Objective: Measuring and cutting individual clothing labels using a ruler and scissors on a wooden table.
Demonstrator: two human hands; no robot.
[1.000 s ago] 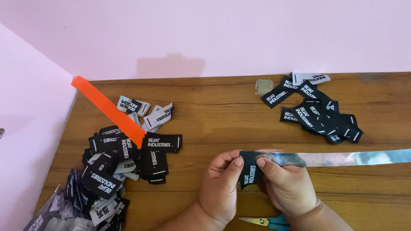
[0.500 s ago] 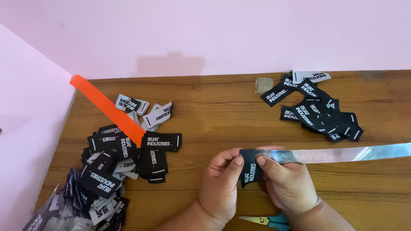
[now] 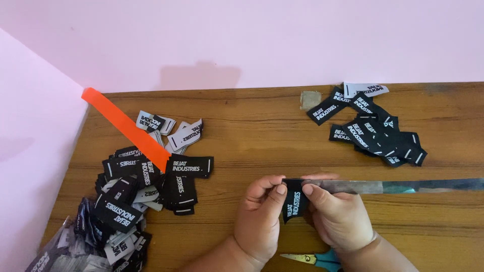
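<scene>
Both hands are low at the near edge of the bench (image 3: 262, 131), and between them sits one black woven label (image 3: 294, 200) with white lettering, standing on end. My left hand (image 3: 258, 221) has its grip narrow, thumb and forefinger pinched on the label's left edge; my right hand (image 3: 339, 217) is closed on the right edge the same way, and its fingers also rest on the end of a long shiny metal strip (image 3: 403, 186) (a ruler or a blade, I can't tell which) that runs off to the right. The label looks bent around that strip's end, though the fold itself is hidden under my fingers. The risk, as I judge it: the cloth is small and slick, so a loose pinch could let it spring flat or slide crooked along the metal, and the strip is held at one end only, so it could swing. Scissors (image 3: 315, 259) with teal handles lie just below my right wrist, points toward my left arm, so a careless drop of the hand could catch them. No real containers here, only heaps: a big pile of labels (image 3: 136, 191) at left, spilling over something clear, maybe a plastic bag (image 3: 60, 252), with an orange strip (image 3: 126, 128) slanting across it, and a smaller label pile (image 3: 375, 133) far right beside a brown scrap (image 3: 310, 99).
</scene>
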